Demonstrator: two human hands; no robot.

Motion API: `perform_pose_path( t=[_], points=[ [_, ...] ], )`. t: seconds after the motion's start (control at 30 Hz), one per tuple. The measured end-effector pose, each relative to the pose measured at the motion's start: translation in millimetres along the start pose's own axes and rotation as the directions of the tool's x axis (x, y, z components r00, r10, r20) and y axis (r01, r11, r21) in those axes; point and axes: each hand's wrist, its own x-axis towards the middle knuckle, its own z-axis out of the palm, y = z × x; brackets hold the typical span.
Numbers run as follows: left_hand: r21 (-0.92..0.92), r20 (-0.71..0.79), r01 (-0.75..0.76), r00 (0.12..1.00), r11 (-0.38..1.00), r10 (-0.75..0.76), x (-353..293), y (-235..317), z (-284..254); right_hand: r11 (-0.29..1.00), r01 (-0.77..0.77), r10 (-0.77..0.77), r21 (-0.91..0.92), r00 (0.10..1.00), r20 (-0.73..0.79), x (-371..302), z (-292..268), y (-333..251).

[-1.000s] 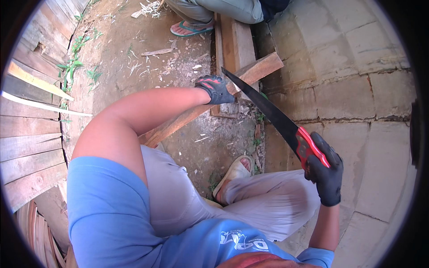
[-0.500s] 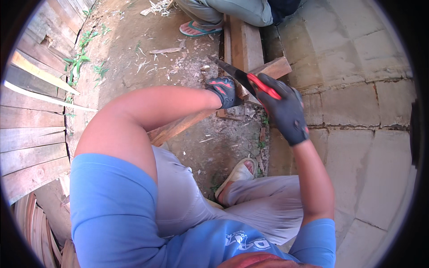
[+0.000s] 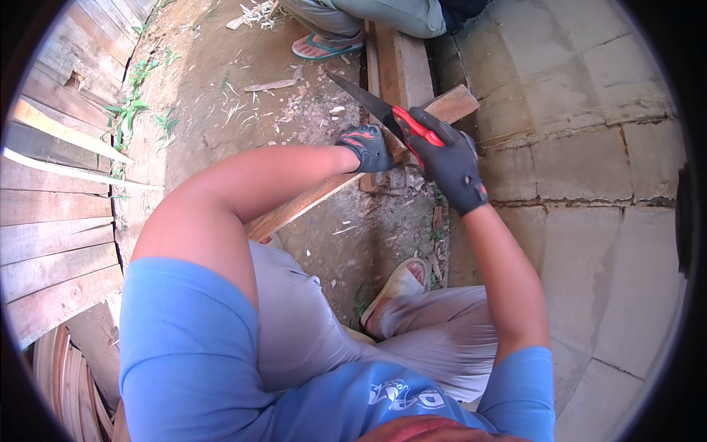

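Observation:
My right hand, in a dark glove, is wrapped round the red and black handle of a handsaw. The saw's dark blade slants up and left across a wooden plank. Gripping that plank just left of the blade is my left hand, gloved in black with red marks; its fingertips are hidden on the far side. The plank runs from beside my knee up to the right, and its far end lies across a thick timber beam.
Another person's foot in a teal flip-flop is at the top, beside the beam. Wood shavings and chips lie on the dirt ground. A plank wall stands left; concrete paving spreads right.
My right hand and the saw have moved up and left, so more of the blade reaches past the plank. My left hand keeps its place on the plank.

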Motion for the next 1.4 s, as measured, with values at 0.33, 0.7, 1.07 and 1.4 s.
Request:
perform_pose_path(
  t=[0.33, 0.7, 1.07, 1.4],
  points=[
    [-0.027, 0.008, -0.039, 0.999, 0.999, 0.039, 0, -10, 0, 0.932, 0.111, -0.093, -0.344, 0.993, 0.068, -159, -142, -11],
    [-0.024, 0.081, 0.043, 0.996, 0.999, -0.041, -9, -1, -12, 1.000, -0.010, 0.012, -0.020, 0.998, 0.061, -104, -87, -7],
    [-0.003, 0.103, -0.094, 0.990, 0.996, 0.094, -1, 3, -8, 0.979, -0.114, 0.109, 0.172, 0.993, 0.034, -4, 18, 15],
    [-0.025, 0.035, -0.033, 0.999, 0.999, 0.034, -1, -5, -5, 0.951, 0.050, -0.032, -0.306, 0.997, 0.066, -190, -126, 4]
  ],
)
